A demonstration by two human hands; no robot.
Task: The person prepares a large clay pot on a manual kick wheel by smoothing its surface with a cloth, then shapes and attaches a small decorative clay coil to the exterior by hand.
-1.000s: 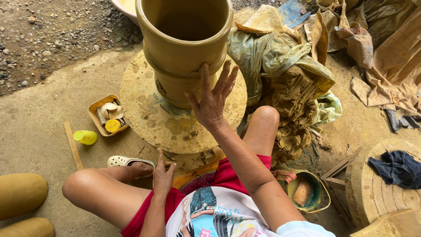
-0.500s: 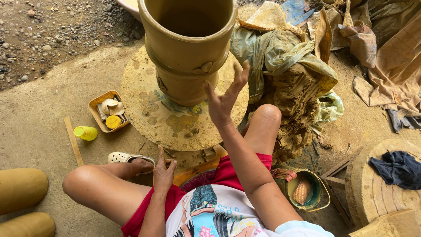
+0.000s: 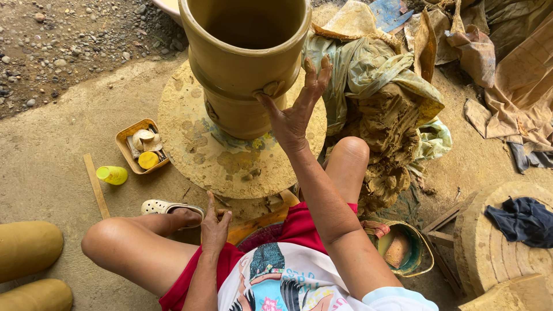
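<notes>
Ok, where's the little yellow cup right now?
In the head view the yellow cup lies on its side on the ground at the left, just below the small tray of tools and beside a wooden stick.

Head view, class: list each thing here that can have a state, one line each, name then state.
clay pot: upright on the wheel, mouth open, no lid.
round wheel: flat, smeared with clay.
right hand: open, fingers spread, thumb touching the pot's small lug.
left hand: empty, resting on the thigh.
small tray: filled with small tools.
yellow cup: lying on its side.
bucket: open.
</notes>
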